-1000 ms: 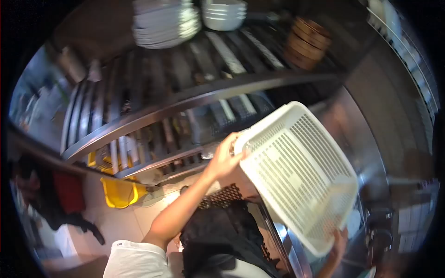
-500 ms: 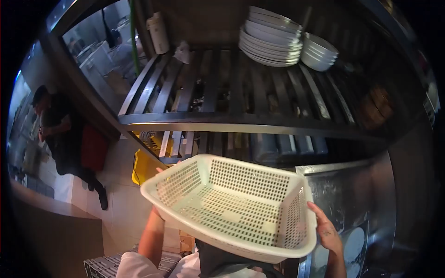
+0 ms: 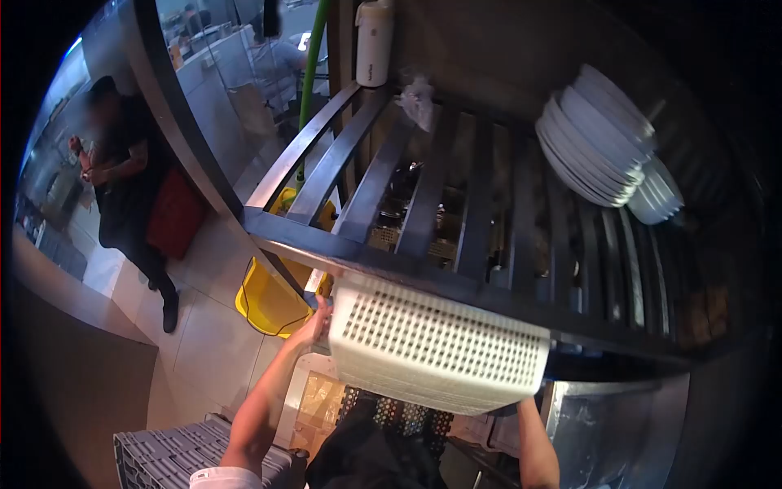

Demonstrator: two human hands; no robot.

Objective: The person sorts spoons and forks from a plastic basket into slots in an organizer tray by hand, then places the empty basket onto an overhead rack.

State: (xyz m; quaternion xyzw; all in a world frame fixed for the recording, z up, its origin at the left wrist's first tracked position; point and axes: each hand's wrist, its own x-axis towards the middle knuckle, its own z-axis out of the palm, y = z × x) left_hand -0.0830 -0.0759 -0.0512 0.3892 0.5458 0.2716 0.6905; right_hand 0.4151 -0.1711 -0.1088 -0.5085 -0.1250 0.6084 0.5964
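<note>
A white perforated plastic basket [image 3: 440, 346] is held in front of me, its outer side and bottom facing my way. Its far part goes under the front rail of the slatted metal shelf [image 3: 366, 259]. My left hand [image 3: 318, 324] grips the basket's left end, fingers closed along its side. At the lower right corner my right hand [image 3: 528, 405] holds the basket from behind; its fingers are hidden, and only the wrist and forearm show.
Stacked white bowls [image 3: 595, 138], a white bottle [image 3: 374, 45] and a crumpled plastic bag [image 3: 417, 102] rest on the upper shelf. A yellow bucket [image 3: 273, 306] stands on the floor. A person [image 3: 122, 179] stands at left. Grey crates [image 3: 175, 456] are below.
Both hands have tipped the basket so its inside no longer shows, and moved it toward the shelf, under the front rail. The head view has turned and come nearer the shelf.
</note>
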